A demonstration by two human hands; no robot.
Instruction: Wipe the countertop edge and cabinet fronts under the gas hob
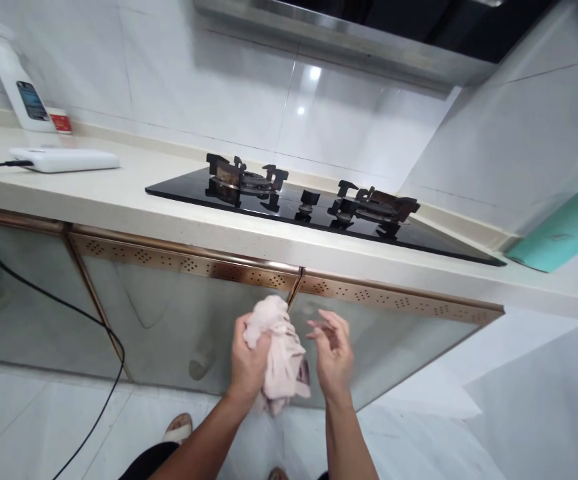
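Observation:
A crumpled pale pink cloth (281, 363) hangs in my left hand (249, 363), whose fingers and thumb are wrapped round its upper part. To the right of the cloth, my right hand (333, 350) is apart from it, fingers curved and spread with nothing visible between them. Both hands are in front of the cabinet doors, below the counter edge. Beyond them, a black glass gas stove (289, 203) with two burners is set in the counter.
The pale counter (133, 213) runs across the view, with cabinet doors (169, 313) beneath. At left are a white spray bottle (21, 87), a red-and-white tub (60, 121) and a white power bank (69, 160) with a black cable (59, 298) hanging down. A range hood (359, 60) overhangs the stove; a turquoise object (559, 227) stands right.

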